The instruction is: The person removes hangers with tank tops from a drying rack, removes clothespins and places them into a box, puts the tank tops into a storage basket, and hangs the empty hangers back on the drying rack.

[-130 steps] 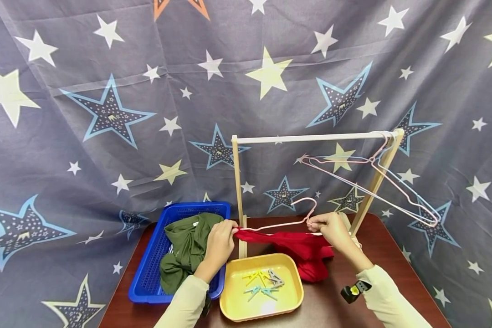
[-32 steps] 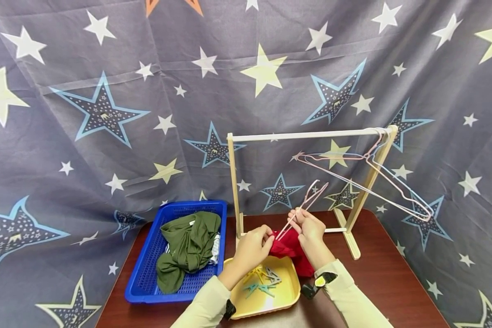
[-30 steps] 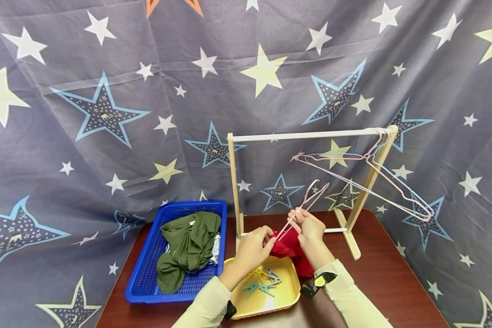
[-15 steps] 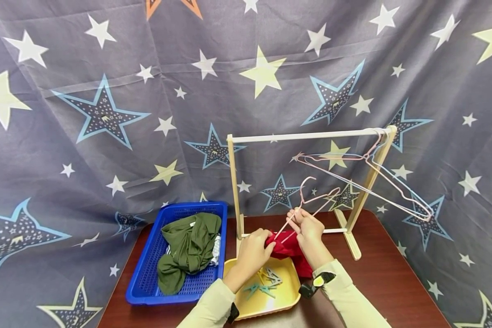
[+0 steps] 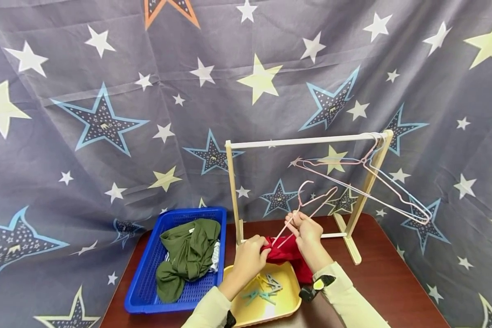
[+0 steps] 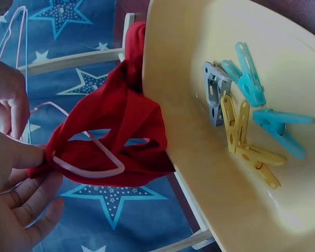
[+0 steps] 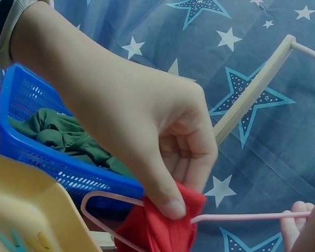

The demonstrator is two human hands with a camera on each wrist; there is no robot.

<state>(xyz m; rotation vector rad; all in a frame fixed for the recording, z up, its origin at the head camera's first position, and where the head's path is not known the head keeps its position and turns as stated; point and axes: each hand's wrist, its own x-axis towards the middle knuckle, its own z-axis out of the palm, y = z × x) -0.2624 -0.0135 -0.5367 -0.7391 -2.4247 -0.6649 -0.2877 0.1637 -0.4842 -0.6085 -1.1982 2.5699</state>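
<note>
A red garment (image 5: 288, 254) with strap-like bands hangs bunched between both hands, its lower part behind the yellow tray. My left hand (image 5: 248, 258) pinches its edge between thumb and fingers. In my right hand (image 5: 308, 231) is a pink clothes hanger (image 7: 241, 217), held by its arm just below the hook. The hanger is tilted, with its hook and one end pointing up and away. Its other end passes into the red garment, and the left wrist view shows that pink end (image 6: 92, 173) inside a gap in the fabric, close to the left fingers.
Several clothespins (image 6: 247, 79) lie in the yellow tray (image 5: 287, 300). Left of it, a blue basket (image 5: 146, 278) holds a green garment (image 5: 192, 248) and some white cloth. Behind stands a wooden rack with a white bar (image 5: 303, 141); pink and light-blue hangers (image 5: 371, 151) hang at its right end.
Since 4.3 seconds ago the hands have come closer together and the hanger has tilted steeply. Over the last second it has turned, spreading its far arm rightward. The left hand has shifted slightly left.
</note>
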